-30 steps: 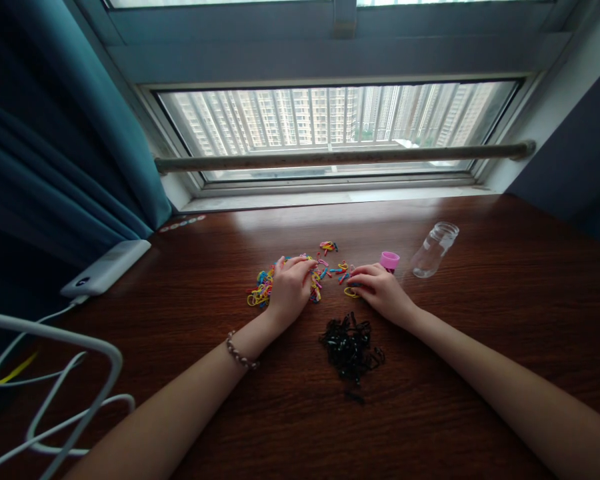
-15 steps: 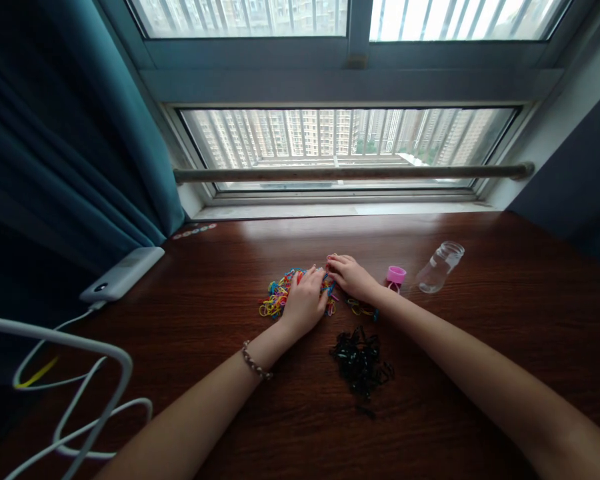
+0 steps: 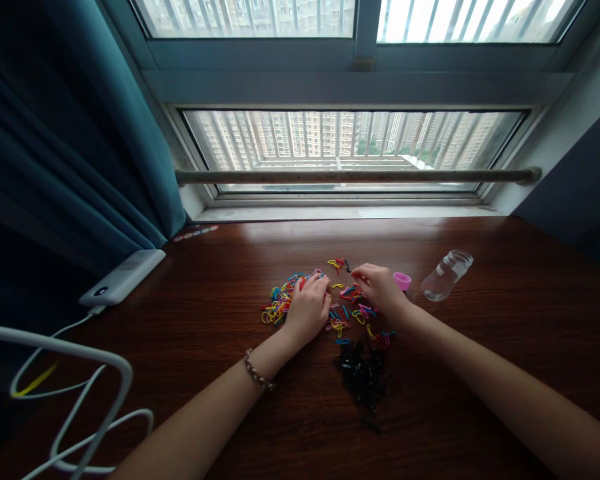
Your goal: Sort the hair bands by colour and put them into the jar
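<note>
Small coloured rubber bands (image 3: 279, 305) lie in a heap in the middle of the table. My left hand (image 3: 307, 308) rests palm down over the heap's right side, fingers stretched out and apart, hiding part of it. To the right, my right hand (image 3: 383, 288) has its fingers pinched together, with a small dark rubber band (image 3: 348, 266) at the fingertips. Loose coloured bands (image 3: 339, 323) are scattered between and below the hands. A separate pile of black rubber bands (image 3: 364, 373) lies nearer to me.
A clear bottle (image 3: 445, 277) without a lid lies tilted at the right, beside a pink cap (image 3: 403, 281) partly behind my right hand. At the left are a white power bank (image 3: 125, 275) and a looped white cable (image 3: 125, 357). The window (image 3: 360, 140) stands behind the table.
My right hand has moved right, away from the left hand, and coloured bands now lie spread out between them. My left hand stays on the heap. The view has shifted slightly.
</note>
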Demonstrator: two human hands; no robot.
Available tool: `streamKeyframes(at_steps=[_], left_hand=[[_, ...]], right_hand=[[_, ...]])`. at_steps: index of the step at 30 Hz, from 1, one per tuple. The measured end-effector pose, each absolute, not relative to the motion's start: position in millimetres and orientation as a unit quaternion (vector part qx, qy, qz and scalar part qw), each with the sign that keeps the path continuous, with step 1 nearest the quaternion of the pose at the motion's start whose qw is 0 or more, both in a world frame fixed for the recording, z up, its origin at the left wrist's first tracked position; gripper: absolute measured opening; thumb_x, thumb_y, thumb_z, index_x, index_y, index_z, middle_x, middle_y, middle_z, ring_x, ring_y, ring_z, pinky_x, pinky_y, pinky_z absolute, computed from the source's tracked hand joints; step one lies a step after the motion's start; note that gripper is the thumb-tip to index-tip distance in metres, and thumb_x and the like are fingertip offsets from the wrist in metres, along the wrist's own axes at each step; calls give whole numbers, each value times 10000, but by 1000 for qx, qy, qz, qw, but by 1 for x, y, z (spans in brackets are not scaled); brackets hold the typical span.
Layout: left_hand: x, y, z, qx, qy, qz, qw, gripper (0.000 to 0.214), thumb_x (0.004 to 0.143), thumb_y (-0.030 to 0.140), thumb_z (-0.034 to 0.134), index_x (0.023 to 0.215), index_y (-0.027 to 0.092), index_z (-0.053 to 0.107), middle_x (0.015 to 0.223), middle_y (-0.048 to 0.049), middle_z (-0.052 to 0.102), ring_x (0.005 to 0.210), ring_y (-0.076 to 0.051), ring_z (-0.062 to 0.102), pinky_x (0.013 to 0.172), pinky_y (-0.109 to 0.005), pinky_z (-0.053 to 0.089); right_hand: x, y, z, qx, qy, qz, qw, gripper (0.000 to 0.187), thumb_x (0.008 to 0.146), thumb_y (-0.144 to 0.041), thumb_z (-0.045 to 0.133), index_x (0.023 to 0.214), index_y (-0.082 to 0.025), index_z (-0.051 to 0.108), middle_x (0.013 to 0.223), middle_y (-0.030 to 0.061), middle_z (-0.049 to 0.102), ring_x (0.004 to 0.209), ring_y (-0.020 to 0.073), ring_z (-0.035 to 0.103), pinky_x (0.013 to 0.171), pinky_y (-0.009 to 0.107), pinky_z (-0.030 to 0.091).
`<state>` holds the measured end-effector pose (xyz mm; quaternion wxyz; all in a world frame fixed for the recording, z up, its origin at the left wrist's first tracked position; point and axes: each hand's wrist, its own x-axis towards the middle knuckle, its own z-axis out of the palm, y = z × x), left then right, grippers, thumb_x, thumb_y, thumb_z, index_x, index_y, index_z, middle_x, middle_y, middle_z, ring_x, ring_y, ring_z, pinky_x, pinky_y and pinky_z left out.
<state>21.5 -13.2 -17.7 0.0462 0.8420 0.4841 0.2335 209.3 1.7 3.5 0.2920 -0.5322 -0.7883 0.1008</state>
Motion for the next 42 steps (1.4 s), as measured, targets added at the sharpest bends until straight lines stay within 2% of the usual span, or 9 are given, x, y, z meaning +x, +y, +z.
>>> streamKeyframes(at_steps=[4,10,15,21,24,27,31,35,42], left_hand=[[22,-13,-17,842,488,225,47,313,830,174,386,1122,171,497,1207,-76,543,1212,-215,382,1025,-447,238],[21,-14,-16,842,489,224,50,294,832,182,387,1105,177,497,1209,-70,540,1219,-212,372,1028,-442,232],[22,-14,-17,839,490,231,48,287,821,176,403,1090,181,504,1195,-73,549,1210,-218,382,1025,-454,233],[22,-16,-15,820,507,263,38,276,825,171,401,1081,188,502,1160,-70,570,1215,-238,375,1027,-548,150],[22,-17,-14,812,508,286,27,277,822,166,408,1081,191,503,1174,-63,560,1220,-244,366,1027,-564,135],[21,-19,-13,812,497,304,15,292,812,137,411,1085,185,506,1198,-66,543,1232,-238,354,1038,-543,146],[21,-24,-9,826,460,327,-2,305,806,100,404,1075,178,523,1206,-71,534,1254,-227,330,1047,-511,170],[24,-29,3,901,338,270,39,236,811,137,446,977,225,589,1151,-30,573,1239,-209,349,1054,-476,184],[7,-44,22,934,293,161,127,128,777,198,537,824,259,640,1021,-9,609,1162,-226,389,1024,-478,207]], right_hand=[[205,49,-4,-636,-734,127,203,226,657,-278,693,845,-168,630,834,54,647,771,166,598,677,240,440],[192,58,-16,-693,-692,99,176,114,801,-220,523,829,-154,612,878,109,635,831,211,590,700,284,413],[193,59,-14,-698,-684,101,188,127,807,-166,490,844,-101,592,925,179,605,877,246,572,727,313,403],[200,12,9,-643,-709,170,232,85,818,-193,495,798,-148,564,794,46,634,752,135,579,665,220,417],[202,-46,23,-544,-710,327,305,89,804,-222,517,779,-151,563,705,13,623,642,120,563,581,213,416],[207,-100,32,-445,-749,410,271,54,746,-219,601,759,-167,607,704,-3,620,645,115,553,585,203,417],[227,-120,28,-465,-766,340,286,92,756,-198,593,832,-187,643,802,16,632,730,131,558,661,224,416],[254,-100,14,-576,-724,238,296,78,769,-187,558,753,-168,631,737,28,611,675,141,546,633,244,410],[264,-93,3,-554,-759,246,236,82,739,-159,566,722,-175,645,719,24,613,669,140,545,628,240,407]])
